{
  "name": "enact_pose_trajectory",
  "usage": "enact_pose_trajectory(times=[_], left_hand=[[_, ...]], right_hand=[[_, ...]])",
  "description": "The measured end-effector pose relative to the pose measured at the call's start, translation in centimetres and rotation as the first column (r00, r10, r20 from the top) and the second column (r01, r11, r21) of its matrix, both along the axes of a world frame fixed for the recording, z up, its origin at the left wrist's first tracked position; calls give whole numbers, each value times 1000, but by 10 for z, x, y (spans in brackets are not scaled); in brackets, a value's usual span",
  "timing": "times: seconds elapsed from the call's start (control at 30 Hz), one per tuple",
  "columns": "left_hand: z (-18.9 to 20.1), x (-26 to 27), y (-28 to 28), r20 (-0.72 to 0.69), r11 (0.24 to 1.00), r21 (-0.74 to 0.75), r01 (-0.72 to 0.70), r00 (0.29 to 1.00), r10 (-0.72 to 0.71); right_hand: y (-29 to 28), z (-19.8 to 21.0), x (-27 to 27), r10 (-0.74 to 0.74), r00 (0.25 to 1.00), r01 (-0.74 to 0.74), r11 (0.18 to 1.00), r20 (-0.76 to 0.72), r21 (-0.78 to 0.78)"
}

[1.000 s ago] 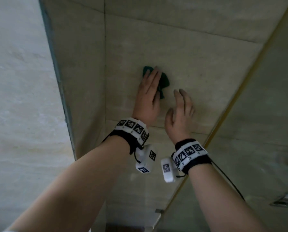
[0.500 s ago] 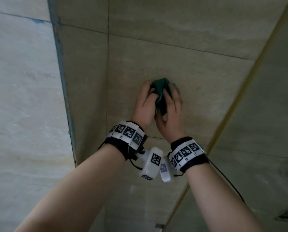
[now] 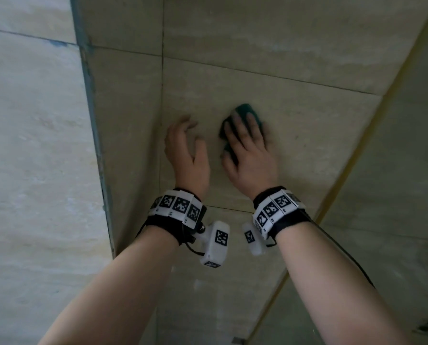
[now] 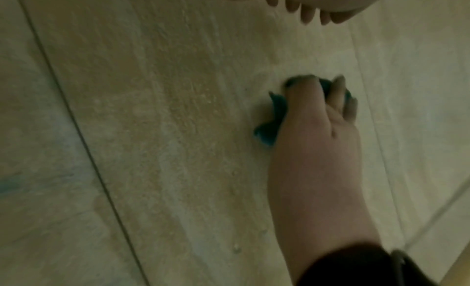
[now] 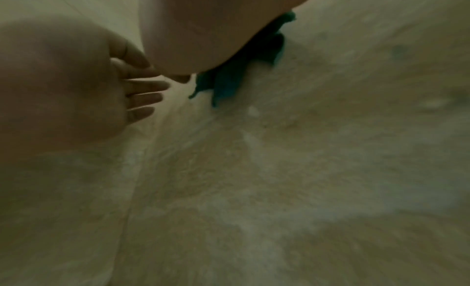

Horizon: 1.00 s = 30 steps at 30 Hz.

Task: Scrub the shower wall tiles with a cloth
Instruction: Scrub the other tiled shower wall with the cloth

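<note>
Right hand (image 3: 250, 150) lies flat w/ fingers spread over the green cloth (image 3: 249, 113), pressing it against the beige wall tile (image 3: 295, 135). Flat palm prob. spreads pressure so the cloth rubs instead of bunching. The cloth is mid-tile, right of the vertical grout line (image 3: 162, 120) and well left of the yellow edge strip (image 3: 352, 155). Left hand (image 3: 186, 148) is just left of it, fingers loose and apart, holding nothing; whether it touches the wall I can't tell. It looks parked nearby, maybe for balance.

Head view gives layout only. Left wrist view shows the cloth crumpled, poking out beside the knuckles. Right wrist view shows pale wet streaks and droplets on the tile near the cloth, so scrubbing seems underway.
</note>
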State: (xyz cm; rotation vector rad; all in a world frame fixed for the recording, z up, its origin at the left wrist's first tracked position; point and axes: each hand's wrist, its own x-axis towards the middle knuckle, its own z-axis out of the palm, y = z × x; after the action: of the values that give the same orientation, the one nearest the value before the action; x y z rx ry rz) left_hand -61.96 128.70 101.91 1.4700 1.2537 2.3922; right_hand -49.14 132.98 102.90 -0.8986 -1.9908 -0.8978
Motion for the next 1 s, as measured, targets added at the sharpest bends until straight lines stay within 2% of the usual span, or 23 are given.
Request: enact_pose_trajectory(times=[0.07,0.13,0.2,0.33,0.43,0.47,0.53,0.63,0.7,0.77,0.87,0.93,1.0], left_hand=[[-4,-5,5,-44,997,-6,-80,996,79],[-9,-9,8,-95,988,-68,-138,987,131],[-18,-11,7,-143,980,-99,-170,977,155],[-41,-13,4,-219,959,-173,-223,958,184],[-63,-16,-3,-339,917,-266,-296,920,199],[-70,-17,-7,-376,904,-290,-313,906,193],[-86,-19,-14,-448,889,-302,-346,874,188],[-103,-20,-25,-561,873,-288,-394,808,179],[-108,-21,-34,-623,871,-270,-411,764,167],[-109,-20,-48,-677,887,-246,-390,724,131],[-108,-13,-77,-750,959,-195,-205,661,-11],[-109,-12,-100,-800,986,-125,-106,599,-37],[-111,-21,-121,-820,991,-45,-125,571,35]], right_hand=[[1,-8,18,-139,975,132,990,-174,-51],[4,-17,40,-256,886,226,967,-388,-120],[4,-25,54,-267,794,244,963,-547,-116],[8,-38,53,-248,675,231,966,-695,-121],[9,-48,42,-183,640,219,974,-746,-51],[8,-53,38,-173,652,213,976,-738,-41],[3,-66,26,-151,731,175,984,-666,-31],[3,-88,4,-38,890,42,999,-455,-1],[7,-104,-6,48,953,-62,997,-299,-35],[6,-116,-9,116,977,-133,987,-179,-87],[3,-130,-4,177,984,-177,973,-13,-149],[-5,-137,4,113,987,-87,974,114,-207],[-19,-145,11,62,993,-35,968,103,-249]])
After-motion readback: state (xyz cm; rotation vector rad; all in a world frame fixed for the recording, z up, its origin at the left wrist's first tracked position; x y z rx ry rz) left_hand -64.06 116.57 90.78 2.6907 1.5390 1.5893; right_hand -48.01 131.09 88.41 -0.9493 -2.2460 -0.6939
